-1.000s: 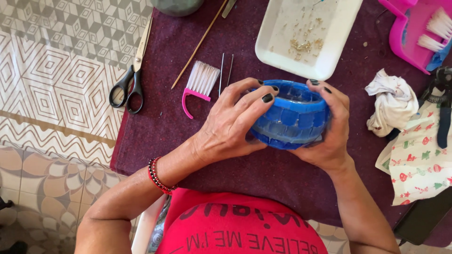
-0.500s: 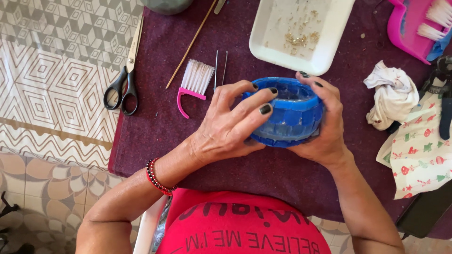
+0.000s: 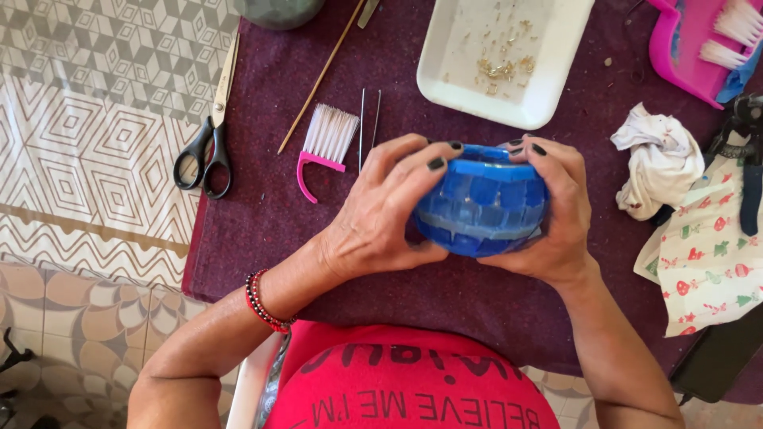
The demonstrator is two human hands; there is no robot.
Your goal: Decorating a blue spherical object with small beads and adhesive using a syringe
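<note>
Blue mosaic bowl [image 3: 482,208] — visible side fully tiled — is clasped between left hand [image 3: 380,218] and right hand [image 3: 556,218]; pink hand brush [image 3: 323,147] lies unused at 9 o'clock.

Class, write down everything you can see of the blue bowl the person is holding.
The blue bowl is round and covered in small glossy blue mosaic tiles with paler joints between. It is held above the purple cloth, tipped so its rim faces away. The left hand and right hand clasp its sides, fingertips on the rim.
</note>
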